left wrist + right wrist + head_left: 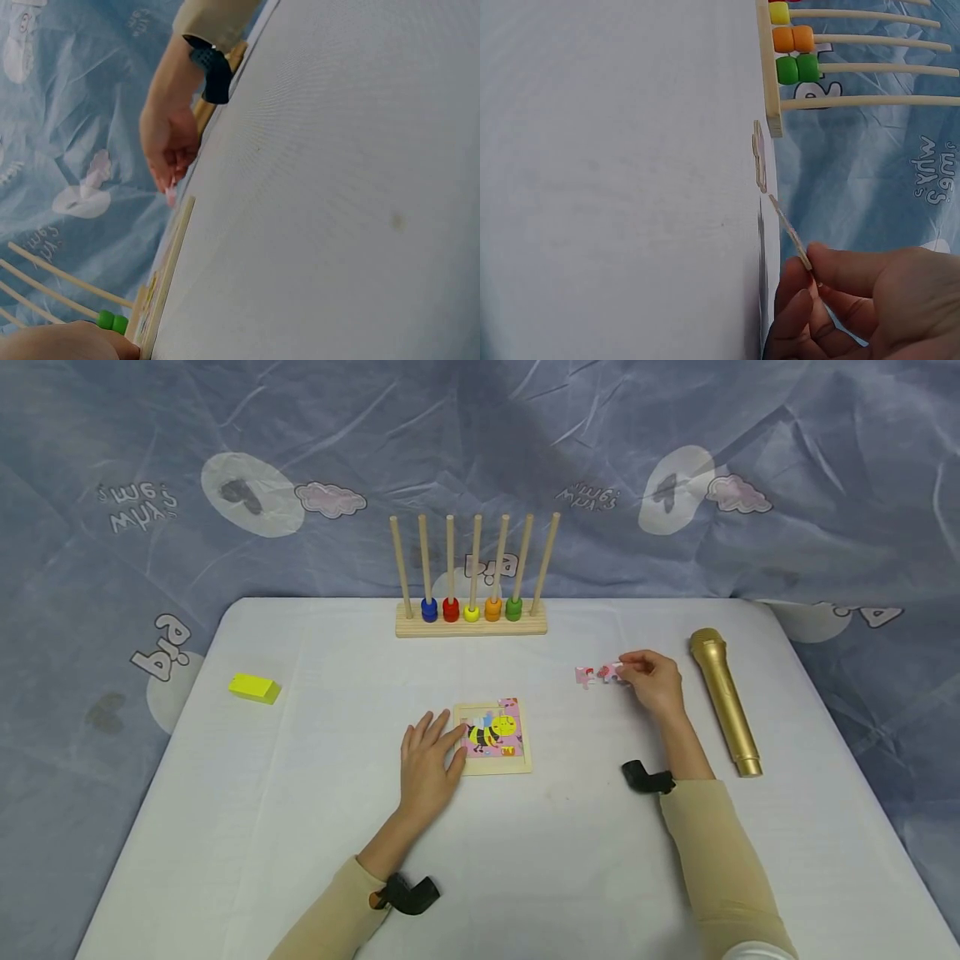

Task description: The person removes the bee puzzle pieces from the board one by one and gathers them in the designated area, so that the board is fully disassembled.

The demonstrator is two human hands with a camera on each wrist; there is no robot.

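Observation:
A bee jigsaw puzzle (492, 765) lies flat in its square wooden frame at mid-table. My left hand (431, 764) rests at its left edge, fingers spread and fairly straight, the index finger and thumb on the frame. To the right and farther back, my right hand (654, 683) pinches a pink puzzle piece (789, 232) between thumb and fingers. In the right wrist view that piece is tilted, one end raised off the table. Another pink piece (583, 676) lies flat just left of it. The left wrist view shows only part of my left hand (67, 343).
A wooden bead rack (471, 627) with upright pegs and coloured beads stands at the table's back edge. A gold microphone-shaped cylinder (726, 703) lies right of my right hand. At the far left sits a yellow block (255, 688). White cloth (540, 860) covers the table.

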